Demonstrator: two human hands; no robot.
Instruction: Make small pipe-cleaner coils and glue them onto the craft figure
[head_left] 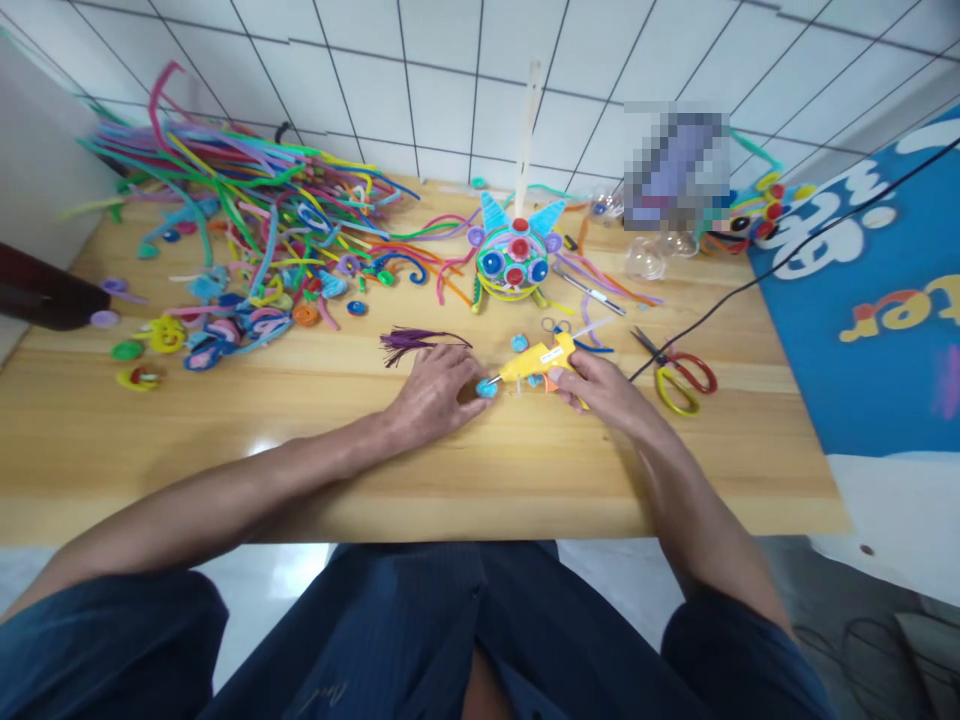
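Pipe cleaners (247, 175) heap up beyond the left hand (431, 392), which pinches a blue disc (487, 389); scissors (667, 359) lie outside the right hand (596, 385), clasping a glue gun (534, 361); wooden table (480, 480), tiled wall (442, 60).

Over the counter (480, 490), the right hand (600, 388) grips a glue gun (534, 362), nozzle at a blue piece (487, 390) by the left hand (431, 392). A purple tassel (406, 343) lies near; a bright figure (514, 264) stands behind, scissors (681, 384) to the right.
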